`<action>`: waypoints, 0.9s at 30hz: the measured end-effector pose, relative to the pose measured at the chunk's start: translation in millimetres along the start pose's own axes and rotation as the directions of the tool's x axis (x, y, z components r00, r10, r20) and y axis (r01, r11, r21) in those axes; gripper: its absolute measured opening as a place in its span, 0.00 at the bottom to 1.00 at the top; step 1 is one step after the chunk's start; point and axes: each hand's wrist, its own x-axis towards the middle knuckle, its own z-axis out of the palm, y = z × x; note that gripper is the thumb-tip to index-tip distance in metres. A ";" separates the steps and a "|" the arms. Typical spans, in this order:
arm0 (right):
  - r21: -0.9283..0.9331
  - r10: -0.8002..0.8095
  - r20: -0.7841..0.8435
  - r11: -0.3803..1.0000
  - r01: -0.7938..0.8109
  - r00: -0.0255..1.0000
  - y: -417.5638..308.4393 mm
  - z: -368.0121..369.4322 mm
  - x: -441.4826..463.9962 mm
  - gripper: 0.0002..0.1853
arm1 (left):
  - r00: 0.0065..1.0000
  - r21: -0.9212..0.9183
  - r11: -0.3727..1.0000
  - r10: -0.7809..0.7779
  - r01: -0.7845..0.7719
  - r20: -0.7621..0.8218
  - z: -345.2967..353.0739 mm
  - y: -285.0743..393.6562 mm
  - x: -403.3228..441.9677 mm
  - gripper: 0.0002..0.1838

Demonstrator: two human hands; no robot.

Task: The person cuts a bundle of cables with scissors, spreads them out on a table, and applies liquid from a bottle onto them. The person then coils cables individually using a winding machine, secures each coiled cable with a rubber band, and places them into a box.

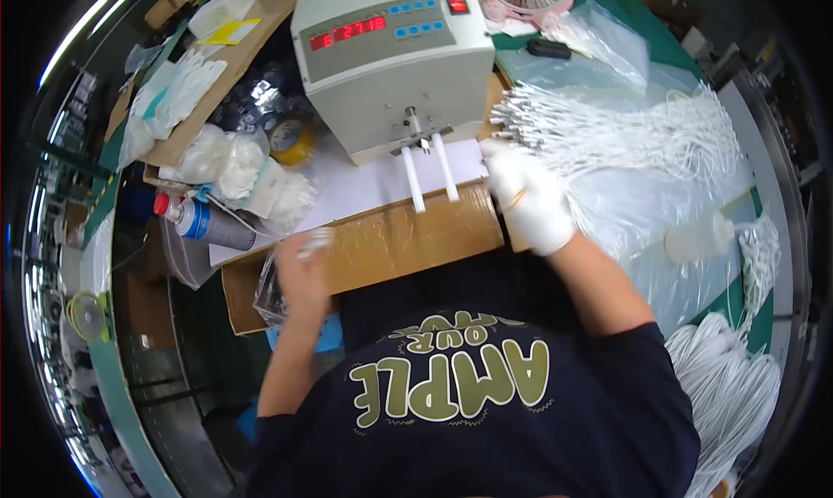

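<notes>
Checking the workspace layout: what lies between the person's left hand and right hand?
In the head view, brown cardboard lies between the left hand and right hand; two white rods overlap its far edge.

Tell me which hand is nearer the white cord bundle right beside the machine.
Right. The gloved right hand is by the left end of the white cord bundle; contact is unclear. The left hand is farther off, by the left part of the brown cardboard.

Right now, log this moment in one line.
left hand: blurred, near cardboard | right hand: gloved, beside cords | machine: display lit, white rods in front
</notes>
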 end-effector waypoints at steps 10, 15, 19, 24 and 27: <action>-0.663 0.065 -0.199 0.726 -0.183 0.978 168.5 -88.3 28.7 0.12 | 0.990 0.244 0.960 0.121 -0.136 0.075 40.2 -50.9 42.8 0.14; -0.536 0.074 -0.300 0.812 -0.232 0.951 180.8 -86.1 20.5 0.11 | 0.999 0.538 0.843 0.033 -0.006 -0.040 118.0 -80.2 122.6 0.25; -0.563 0.027 -0.308 0.801 -0.205 0.951 182.8 -85.6 20.3 0.11 | 0.999 0.667 0.744 0.030 -0.046 0.036 130.0 -73.5 116.9 0.28; -0.318 0.185 -0.366 0.896 -0.310 0.912 171.8 -83.6 25.5 0.12 | 0.972 0.400 0.896 0.122 -0.195 0.201 93.5 -68.3 73.2 0.23; -0.031 0.206 -0.342 0.973 -0.230 0.917 100.8 -56.9 31.4 0.11 | 0.989 0.283 0.948 0.132 -0.147 0.071 79.4 -75.7 69.8 0.20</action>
